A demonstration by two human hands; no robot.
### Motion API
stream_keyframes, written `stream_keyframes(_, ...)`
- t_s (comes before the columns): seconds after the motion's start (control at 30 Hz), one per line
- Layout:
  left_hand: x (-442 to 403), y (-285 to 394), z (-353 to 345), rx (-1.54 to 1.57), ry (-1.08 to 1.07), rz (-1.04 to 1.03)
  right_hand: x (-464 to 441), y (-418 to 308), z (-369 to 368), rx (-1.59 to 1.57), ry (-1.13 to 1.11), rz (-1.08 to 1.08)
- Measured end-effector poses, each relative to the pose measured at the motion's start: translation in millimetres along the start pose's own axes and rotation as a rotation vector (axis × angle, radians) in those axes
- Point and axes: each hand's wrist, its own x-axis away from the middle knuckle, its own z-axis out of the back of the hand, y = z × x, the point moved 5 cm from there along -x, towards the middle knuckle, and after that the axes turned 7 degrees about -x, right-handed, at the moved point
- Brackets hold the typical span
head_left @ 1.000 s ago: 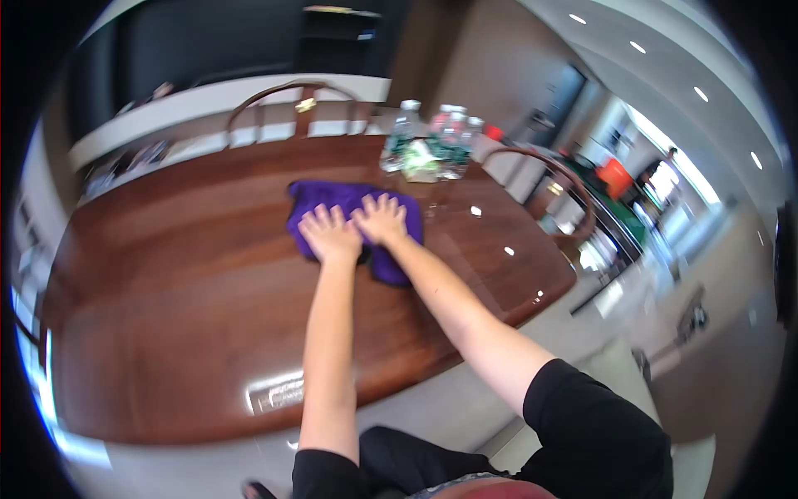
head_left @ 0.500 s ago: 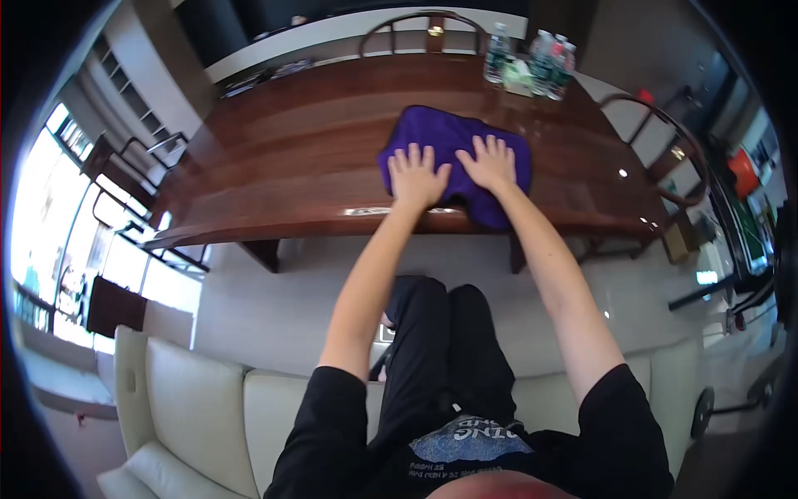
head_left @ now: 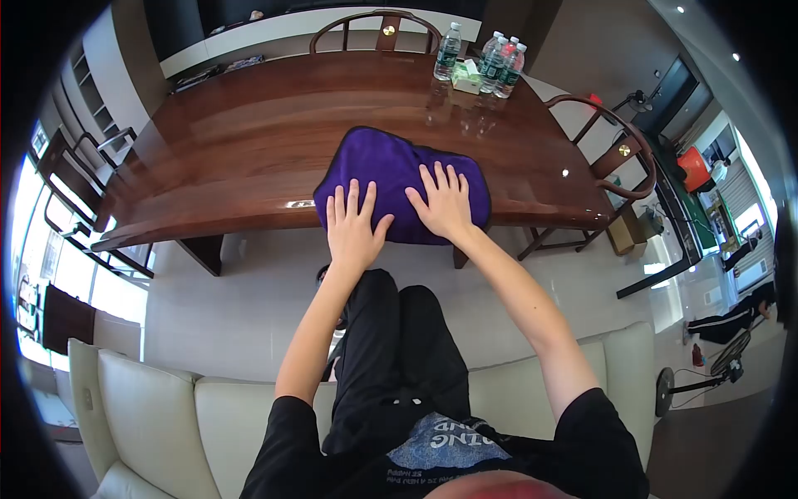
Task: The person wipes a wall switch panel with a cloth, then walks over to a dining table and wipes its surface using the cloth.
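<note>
A purple cloth (head_left: 386, 158) with a dark edge lies spread at the front edge of the brown wooden table (head_left: 241, 158), its near side hanging slightly over. My left hand (head_left: 352, 229) rests flat on the cloth's left part, fingers stretched and apart. On its right part lies my right hand (head_left: 445, 204), palm down with the fingers spread. Neither hand grips anything.
Several water bottles (head_left: 490, 62) and a tissue pack (head_left: 467, 79) stand at the table's back right. Wooden chairs (head_left: 623, 154) flank the table. Behind me is a pale sofa (head_left: 241, 407). A person's leg (head_left: 719, 326) shows at far right.
Both hands and the cloth have come nearer the table's front edge, and the cloth now overhangs it more. The whole view has shifted, with the table further left in it.
</note>
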Motion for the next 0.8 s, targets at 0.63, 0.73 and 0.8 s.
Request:
stream_keyframes(0.63,-170.9,-69.1,-142.3,-0.091,-0.378,0.0,-175.8,39.5,-102.9,0.017,-0.373,-0.18)
stream_keyframes(0.73,-196.2,-76.4,-163.4,-0.087,-0.383,0.049,-205.9,54.6,-123.5,0.024,-0.388,-0.188)
stream_keyframes(0.8,-215.0,-80.5,-176.0,-0.065,-0.425,0.078,-225.9,63.1,-136.8,0.03,-0.399,-0.212)
